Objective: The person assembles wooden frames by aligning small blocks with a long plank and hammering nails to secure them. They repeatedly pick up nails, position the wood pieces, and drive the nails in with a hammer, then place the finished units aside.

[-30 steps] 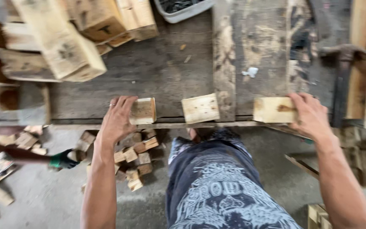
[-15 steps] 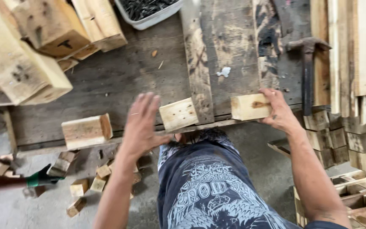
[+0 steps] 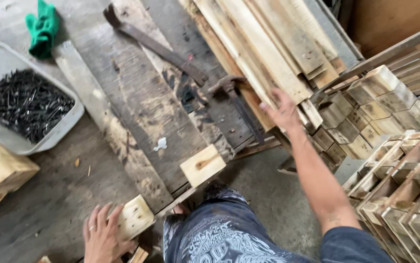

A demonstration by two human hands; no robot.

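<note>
Your left hand lies flat, with the fingers spread, against the left side of a small pale square wooden block at the near edge of the dark, worn wooden workbench. The hand touches the block but does not close around it. A second pale wooden block with a brown knot mark sits a little further right on the same edge, apart from both hands.

Your right hand reaches out over the stack of long light wooden slats that lies on the right part of the bench. The fingers are loosely open and rest on the end of the slats; whether they grip one, you cannot tell from here. Just left of this hand lies a rusty claw hammer, and beyond it a long dark metal pry bar.

At the far left stands a grey plastic tub full of black nails, with a green cloth behind it. On the right are stacked small wooden cubes.
</note>
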